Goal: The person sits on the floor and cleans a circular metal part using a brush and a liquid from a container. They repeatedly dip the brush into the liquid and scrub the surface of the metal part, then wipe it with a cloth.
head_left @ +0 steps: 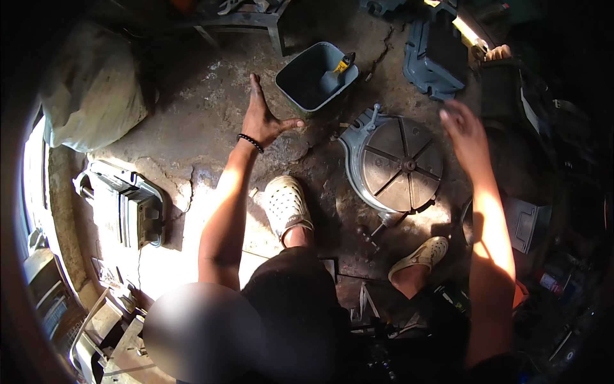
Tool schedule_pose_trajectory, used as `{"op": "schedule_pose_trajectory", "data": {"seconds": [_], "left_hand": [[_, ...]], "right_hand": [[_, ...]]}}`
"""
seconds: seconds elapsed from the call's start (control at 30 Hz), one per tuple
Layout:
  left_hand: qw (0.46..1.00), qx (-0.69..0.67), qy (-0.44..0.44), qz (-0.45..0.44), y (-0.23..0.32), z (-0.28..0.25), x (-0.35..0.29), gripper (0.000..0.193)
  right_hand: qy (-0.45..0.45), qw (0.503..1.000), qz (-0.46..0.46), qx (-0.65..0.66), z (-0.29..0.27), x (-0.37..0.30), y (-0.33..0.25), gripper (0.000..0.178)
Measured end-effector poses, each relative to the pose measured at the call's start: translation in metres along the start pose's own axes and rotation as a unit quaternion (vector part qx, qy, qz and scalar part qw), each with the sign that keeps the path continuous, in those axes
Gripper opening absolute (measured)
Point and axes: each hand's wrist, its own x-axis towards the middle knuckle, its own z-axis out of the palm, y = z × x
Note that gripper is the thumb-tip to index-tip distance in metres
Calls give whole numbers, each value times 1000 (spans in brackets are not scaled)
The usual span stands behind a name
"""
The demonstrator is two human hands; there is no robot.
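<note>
My left hand [263,123] is raised with its thumb and fingers stretched apart, holding nothing. It is nearest to a dark open tub [299,86], in which a tool with a yellow and black handle [343,64] leans. On the right, my right hand [468,137] hovers beside a rotary table [393,173], its fingers slightly bent and apart, a little blurred, with nothing visible in them. The rotary table lies on the floor, with a round slotted top and a grey cast base. A small lever stands up at its far left edge.
Grey castings [432,61] lie at the far right, near another person's hand [497,52]. A pale sack [96,96] stands at the left, above a machine vise [131,201]. A metal stand [275,29] is at the back. My feet in clogs [286,205] flank the rotary table's near side.
</note>
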Motion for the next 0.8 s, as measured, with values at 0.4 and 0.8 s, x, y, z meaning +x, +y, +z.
{"op": "schedule_pose_trajectory", "data": {"seconds": [0.4,0.8], "left_hand": [[994,-102,45,-12,-18,61,22,141],[987,-124,88,60,3,41,-11,125]], "right_hand": [[-53,946,-195,-255,157,151,-61,48],[-88,958,-266,-61,161,84,-82,29]]}}
